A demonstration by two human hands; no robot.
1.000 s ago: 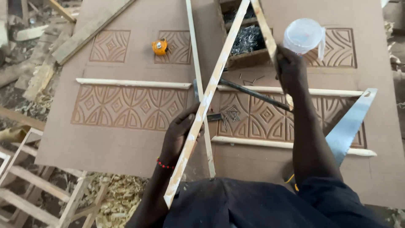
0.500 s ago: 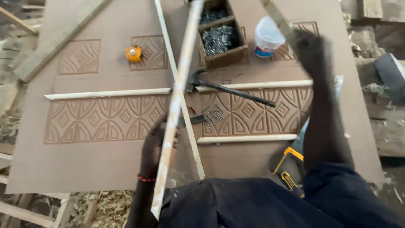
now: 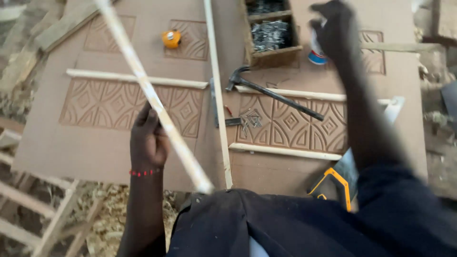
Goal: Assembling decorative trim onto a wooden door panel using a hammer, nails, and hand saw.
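Lying near the strip (image 3: 157,102): hammer (image 3: 271,93), nail box (image 3: 271,35).

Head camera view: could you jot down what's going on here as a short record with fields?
Left hand: left hand grips a long wooden strip, held slanted above the carved door panel
Right hand: right hand, blurred, at a plastic container beside the wooden nail box
On the panel: claw hammer, orange tape measure, loose nails, thin wooden strips laid flat
Lower right: handsaw, yellow and black handle
Ground: wood shavings
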